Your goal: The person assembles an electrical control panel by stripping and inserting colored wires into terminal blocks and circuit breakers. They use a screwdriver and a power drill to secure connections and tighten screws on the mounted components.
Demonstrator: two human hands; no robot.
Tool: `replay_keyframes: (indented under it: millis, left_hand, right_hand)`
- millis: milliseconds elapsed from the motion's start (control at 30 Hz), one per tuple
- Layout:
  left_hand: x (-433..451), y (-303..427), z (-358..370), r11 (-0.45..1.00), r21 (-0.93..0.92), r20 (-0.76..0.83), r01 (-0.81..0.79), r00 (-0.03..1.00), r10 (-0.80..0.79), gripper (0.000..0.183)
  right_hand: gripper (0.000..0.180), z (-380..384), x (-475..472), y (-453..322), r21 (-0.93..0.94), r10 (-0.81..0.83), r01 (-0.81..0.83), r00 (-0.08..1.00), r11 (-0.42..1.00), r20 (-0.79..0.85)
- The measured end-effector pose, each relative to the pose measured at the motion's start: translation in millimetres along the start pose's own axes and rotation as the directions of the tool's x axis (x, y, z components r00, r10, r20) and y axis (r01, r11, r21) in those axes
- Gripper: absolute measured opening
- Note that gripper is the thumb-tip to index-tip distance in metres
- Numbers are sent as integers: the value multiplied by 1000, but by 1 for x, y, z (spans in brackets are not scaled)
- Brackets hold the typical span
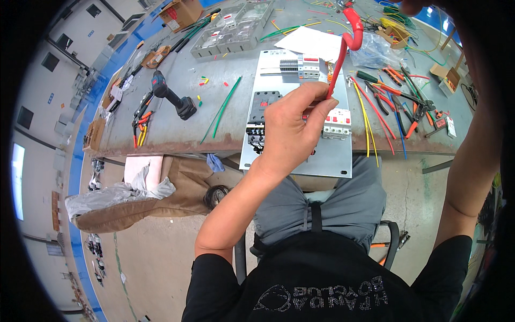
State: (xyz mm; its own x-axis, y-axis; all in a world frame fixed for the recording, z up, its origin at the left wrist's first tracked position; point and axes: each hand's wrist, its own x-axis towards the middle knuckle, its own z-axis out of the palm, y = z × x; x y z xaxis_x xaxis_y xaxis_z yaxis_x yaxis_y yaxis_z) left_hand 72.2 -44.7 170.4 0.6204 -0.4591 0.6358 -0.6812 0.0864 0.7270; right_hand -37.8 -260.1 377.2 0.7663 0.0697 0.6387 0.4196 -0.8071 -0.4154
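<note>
My left hand (295,120) pinches the lower end of a thick red wire (340,66) over a metal mounting plate (295,167). The wire rises and bends sharply near its top, where a shiny metal part shows at the picture's edge. My right arm reaches up on the right; only some fingertips of my right hand (412,6) show at the dark top rim, and what they do is hidden. On the plate sit a black contactor (263,105), terminal blocks (289,68) with breakers (310,66) beside them, and white circuit breakers (337,122) with red levers, partly behind my left hand.
A cordless drill (173,96) and green sleeving (227,106) lie left of the plate. Pliers and cutters (420,110) and coloured wires (368,120) are on the right. Behind stand a grey divided tray (233,36), paper (312,42) and a plastic bag (374,52).
</note>
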Motion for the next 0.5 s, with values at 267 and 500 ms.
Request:
replay_keyframes:
  millis: [267, 500]
  left_hand:
    - [4, -3, -1, 1000, 13, 0, -19, 1000, 19, 17]
    - [1, -3, 0, 1000, 4, -1, -29, 1000, 29, 16]
  right_hand:
    - [23, 2, 2, -3, -7, -1, 1, 1000, 1000, 0]
    - [23, 5, 1, -3, 4, -6, 6, 1000, 1000, -7]
